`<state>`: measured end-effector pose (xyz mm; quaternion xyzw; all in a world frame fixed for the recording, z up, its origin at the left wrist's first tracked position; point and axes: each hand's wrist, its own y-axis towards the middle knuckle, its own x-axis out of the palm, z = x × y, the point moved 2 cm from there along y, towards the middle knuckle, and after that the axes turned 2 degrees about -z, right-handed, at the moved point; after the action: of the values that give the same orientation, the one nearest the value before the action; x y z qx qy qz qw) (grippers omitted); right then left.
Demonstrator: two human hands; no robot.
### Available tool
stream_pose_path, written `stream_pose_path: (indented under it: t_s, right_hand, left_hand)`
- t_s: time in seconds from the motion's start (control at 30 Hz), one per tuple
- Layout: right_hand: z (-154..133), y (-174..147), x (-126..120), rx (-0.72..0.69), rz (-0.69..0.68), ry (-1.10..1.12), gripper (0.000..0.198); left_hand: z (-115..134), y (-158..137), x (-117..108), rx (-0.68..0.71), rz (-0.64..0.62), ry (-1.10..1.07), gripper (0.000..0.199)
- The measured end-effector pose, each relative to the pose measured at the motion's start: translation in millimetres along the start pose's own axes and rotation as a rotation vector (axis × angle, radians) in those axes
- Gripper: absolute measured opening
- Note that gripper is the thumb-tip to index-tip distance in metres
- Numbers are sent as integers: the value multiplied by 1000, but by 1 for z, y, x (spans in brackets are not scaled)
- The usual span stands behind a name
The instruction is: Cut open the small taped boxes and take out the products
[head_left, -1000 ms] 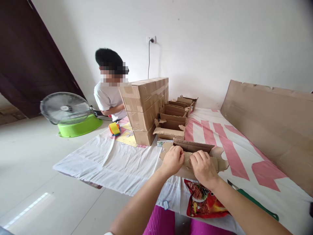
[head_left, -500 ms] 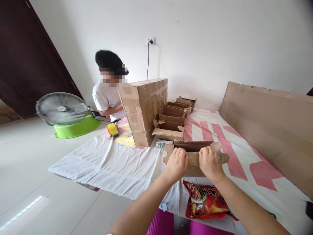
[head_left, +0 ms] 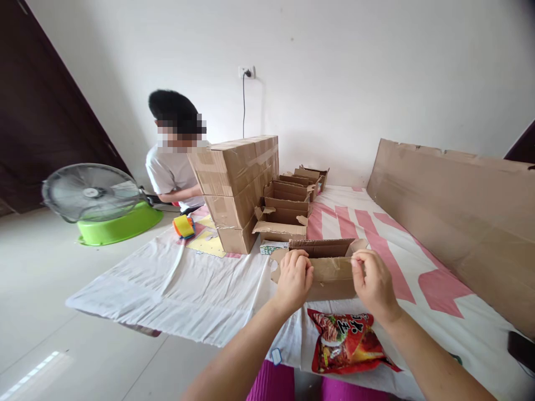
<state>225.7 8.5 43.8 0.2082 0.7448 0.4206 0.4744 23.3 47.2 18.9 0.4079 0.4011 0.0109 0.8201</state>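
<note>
An open-topped cardboard box [head_left: 332, 287] stands on the cloth in front of me. My left hand [head_left: 295, 279] is closed over the left end of its near edge, fingers curled towards the inside. At the right front corner, my right hand [head_left: 375, 284] is closed too, thumb and fingertips pinching the edge by the side flap. Some of that flap is hidden behind the fingers. Between my forearms, close to the near table edge, lies a red food packet [head_left: 349, 342] with noodles pictured on it.
Several open boxes [head_left: 280, 229] stand in a row behind, beside a stack of taped cartons [head_left: 238, 192]. A small green-and-white box [head_left: 273, 247] and a tape dispenser [head_left: 184, 226] lie leftward. A large cardboard sheet [head_left: 443, 217] leans at right. Another person [head_left: 173, 167] sits beyond, near a fan [head_left: 94, 192].
My right hand has slid right along the box's near edge to its corner. My left hand remains at the left end. The whole view has shifted slightly.
</note>
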Motion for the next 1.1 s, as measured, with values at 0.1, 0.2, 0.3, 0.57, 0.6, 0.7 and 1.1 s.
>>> stream_pose_path:
  t_s: [0.1, 0.2, 0.3, 0.57, 0.6, 0.7, 1.1]
  right_hand:
    - [-19, -7, 14, 11, -124, 0, 17]
    - [-10, -8, 23, 28, -161, -83, 9]
    - [19, -4, 16, 128, -59, -162, 15]
    - [-7, -9, -4, 6, -84, 137, 2]
    - [-19, -11, -1, -9, -139, 204, 8]
    - [-41, -15, 9, 14, -237, 324, 23]
    - [-36, -28, 14, -34, -225, 373, 33]
  left_hand:
    - [4, -1, 3, -3, -13, -4, 9]
    - [2, -3, 5, -4, -9, 29, 11]
    - [-2, -4, 3, -23, 17, 62, 13]
    - [11, -1, -3, 28, 36, 31, 9]
    - [16, -1, -4, 41, 31, 20, 9]
    - [25, -4, -9, 77, 13, -17, 9]
    - [-9, 33, -15, -236, -181, -24, 40]
